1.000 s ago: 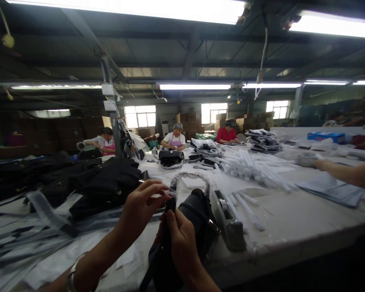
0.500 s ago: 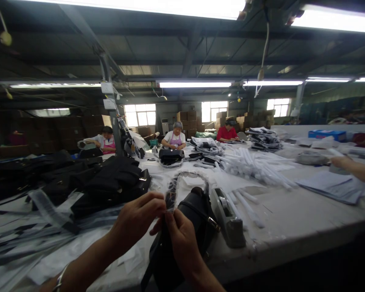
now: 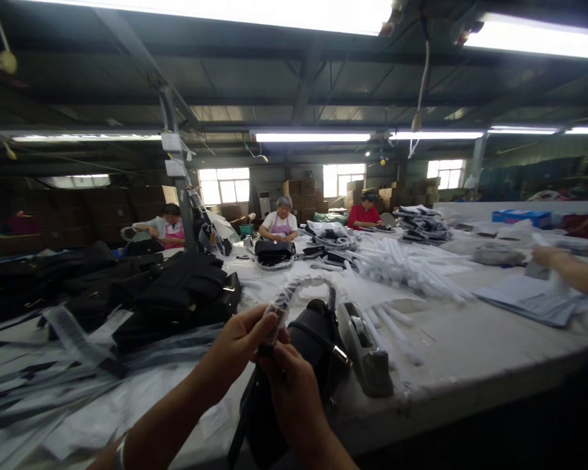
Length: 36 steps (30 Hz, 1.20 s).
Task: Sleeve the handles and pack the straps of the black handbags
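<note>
A black handbag with gold-coloured metal fittings lies at the table's front edge, partly hidden by my arms. Its arched handle is wrapped in clear plastic. My left hand is closed round the left side of the handle, thumb on top. Just below, my right hand has its fingers closed at the handle's lower end, in front of the bag; exactly what they pinch is hidden. Touching or close to the bag's right side stands a grey tape dispenser.
Black bags are heaped at the left, with clear plastic strips before them. White tubes pile up mid-table. A co-worker's hand reaches over papers at the right. Several people sit across the table.
My left hand has shifted its grip and now wraps the handle with the thumb on top. My right fingers have curled in closer. The co-worker's hand at the right moved slightly.
</note>
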### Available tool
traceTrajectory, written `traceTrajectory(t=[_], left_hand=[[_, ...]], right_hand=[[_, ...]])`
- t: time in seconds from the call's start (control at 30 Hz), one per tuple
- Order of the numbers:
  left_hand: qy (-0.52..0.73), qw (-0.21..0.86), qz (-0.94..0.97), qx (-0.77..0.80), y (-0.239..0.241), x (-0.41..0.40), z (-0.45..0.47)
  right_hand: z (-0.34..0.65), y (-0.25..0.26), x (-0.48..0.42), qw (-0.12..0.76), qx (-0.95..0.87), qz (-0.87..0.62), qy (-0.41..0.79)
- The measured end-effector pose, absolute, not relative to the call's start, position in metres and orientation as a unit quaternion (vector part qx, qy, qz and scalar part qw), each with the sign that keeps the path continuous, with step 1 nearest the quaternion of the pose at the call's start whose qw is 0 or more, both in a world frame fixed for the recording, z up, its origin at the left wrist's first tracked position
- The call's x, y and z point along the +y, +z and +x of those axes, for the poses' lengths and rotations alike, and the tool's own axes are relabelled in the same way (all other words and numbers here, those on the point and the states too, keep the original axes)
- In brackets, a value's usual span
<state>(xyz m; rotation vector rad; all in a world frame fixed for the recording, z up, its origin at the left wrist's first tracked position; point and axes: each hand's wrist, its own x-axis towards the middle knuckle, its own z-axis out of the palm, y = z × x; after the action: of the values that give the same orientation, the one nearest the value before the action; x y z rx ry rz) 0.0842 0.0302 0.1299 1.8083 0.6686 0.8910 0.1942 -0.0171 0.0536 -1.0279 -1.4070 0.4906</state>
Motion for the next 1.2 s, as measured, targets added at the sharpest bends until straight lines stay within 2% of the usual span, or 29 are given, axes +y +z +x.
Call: traceTrajectory(t=[0.2,0.37,0.43,0.63,0.77,0.97,1.1,1.2], left_hand=[[0.410,0.419,0.761,0.278,0.082,0.035,0.072],[0.401,0.417,0.749,0.323,0.064,0.041,0.056],[0.404,0.417,0.743,0.333,0.056,0.043,0.053],[0.392,0.368,0.777,0.326,0.034,0.039,0.054],[0.395,0.326,0.799,0.315,0.032,0.038,0.052],[0.464,0.351,0.734,0.351,0.011,0.033,0.044],[0.493,0.355,0.686,0.401,-0.002,0.016,0.044],[0.491,0.353,0.669,0.432,-0.005,0.007,0.044]], right_hand=[[0.200,0.054,-0.020,0.607,-0.600,-0.462,0.241],[0.210,0.046,-0.028,0.530,-0.660,-0.504,0.172],[0.219,0.043,-0.033,0.524,-0.652,-0.520,0.174],[0.249,0.053,-0.027,0.624,-0.554,-0.458,0.306],[0.246,0.075,-0.012,0.630,-0.557,-0.375,0.391],[0.233,0.099,0.011,0.578,-0.630,-0.402,0.327],[0.237,0.092,0.013,0.594,-0.601,-0.464,0.266],[0.237,0.081,-0.001,0.561,-0.612,-0.487,0.270]])
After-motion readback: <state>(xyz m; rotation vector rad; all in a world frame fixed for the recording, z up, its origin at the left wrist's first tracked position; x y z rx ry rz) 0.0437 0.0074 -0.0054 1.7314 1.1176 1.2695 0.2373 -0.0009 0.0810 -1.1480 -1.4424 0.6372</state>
